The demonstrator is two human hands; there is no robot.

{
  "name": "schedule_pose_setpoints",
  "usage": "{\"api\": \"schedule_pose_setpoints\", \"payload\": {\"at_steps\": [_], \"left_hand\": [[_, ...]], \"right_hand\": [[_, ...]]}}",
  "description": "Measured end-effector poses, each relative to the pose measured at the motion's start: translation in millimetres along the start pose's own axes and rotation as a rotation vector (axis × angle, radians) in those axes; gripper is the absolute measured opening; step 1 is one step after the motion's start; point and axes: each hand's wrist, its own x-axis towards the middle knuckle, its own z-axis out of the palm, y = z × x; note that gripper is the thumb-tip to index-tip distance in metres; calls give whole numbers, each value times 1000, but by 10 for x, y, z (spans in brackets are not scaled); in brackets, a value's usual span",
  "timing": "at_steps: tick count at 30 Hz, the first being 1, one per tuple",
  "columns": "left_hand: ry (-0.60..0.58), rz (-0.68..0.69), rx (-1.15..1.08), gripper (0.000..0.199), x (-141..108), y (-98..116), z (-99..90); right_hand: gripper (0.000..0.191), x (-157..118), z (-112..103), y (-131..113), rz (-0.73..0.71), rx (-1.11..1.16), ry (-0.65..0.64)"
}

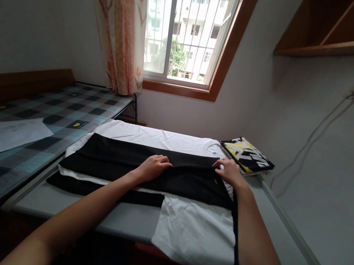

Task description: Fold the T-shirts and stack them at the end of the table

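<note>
Black cloth (107,161), folded lengthwise, lies across a white garment (193,235) on a grey table (283,227). My left hand (155,167) is closed on the fold near the middle of the black cloth. At the cloth's right end, my right hand (227,170) pinches its upper edge. A small light mark shows on the black cloth below my right hand. Part of the white garment, with a black strip beside it, hangs toward the table's front edge.
A folded black, white and yellow item (247,155) sits at the table's back right. On the left, a checked bed (81,112) holds papers (10,136). A window, a curtain (120,28) and a wall shelf (340,49) are beyond.
</note>
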Motion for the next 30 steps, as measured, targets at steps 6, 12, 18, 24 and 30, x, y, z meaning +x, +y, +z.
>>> {"api": "schedule_pose_setpoints", "payload": {"at_steps": [6, 12, 18, 24, 30], "left_hand": [[-29, -10, -45, 24, -31, -20, -43], [-103, -34, -115, 25, -61, 24, -61], [-21, -178, -370, 23, -63, 6, 7], [-31, -306, -138, 43, -70, 32, 117], [-239, -367, -55, 51, -67, 32, 147]], "right_hand": [[19, -18, -40, 20, 4, 123, -168], [19, 6, -21, 92, -4, 176, -209], [34, 73, 69, -2, -36, 200, 214], [50, 66, 379, -399, -306, 55, 13], [57, 107, 559, -474, -254, -31, -182]]}}
